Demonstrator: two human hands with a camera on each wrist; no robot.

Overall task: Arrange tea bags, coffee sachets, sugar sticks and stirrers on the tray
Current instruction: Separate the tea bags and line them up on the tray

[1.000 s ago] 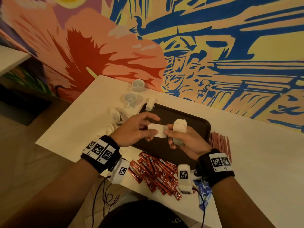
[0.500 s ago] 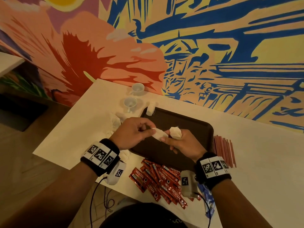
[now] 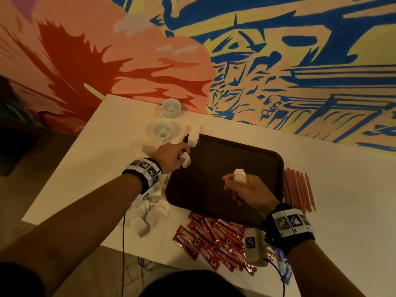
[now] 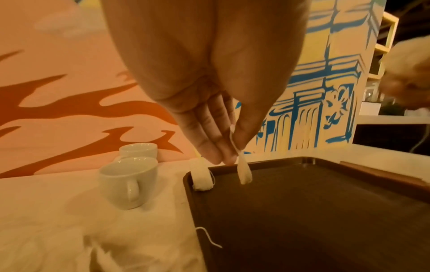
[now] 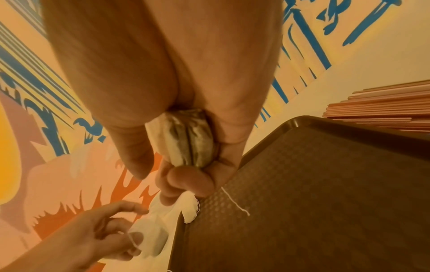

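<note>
coffee sachets [image 3: 216,241]: heaped on the table's near edge
right hand [image 3: 248,189]: over the tray [image 3: 214,189], fingers clamped on a bunch of tea bags [image 3: 240,175]
left hand [image 3: 171,156]: pinching one tea bag [image 3: 186,160] at the tray's far left corner
placed tea bag [image 3: 192,139]: in that corner
stirrers [image 3: 299,189]: right of the tray

Warm, dim indoor light is tinting all three views orange. The white table [image 3: 353,200] is catching the most brightness, while the dark tray [image 3: 214,168] beside it is swallowing detail. Motion blur is smearing the mural left of the tray in the head view. Both wrist views are bending strongly at their edges, with soft, noisy focus.
</note>
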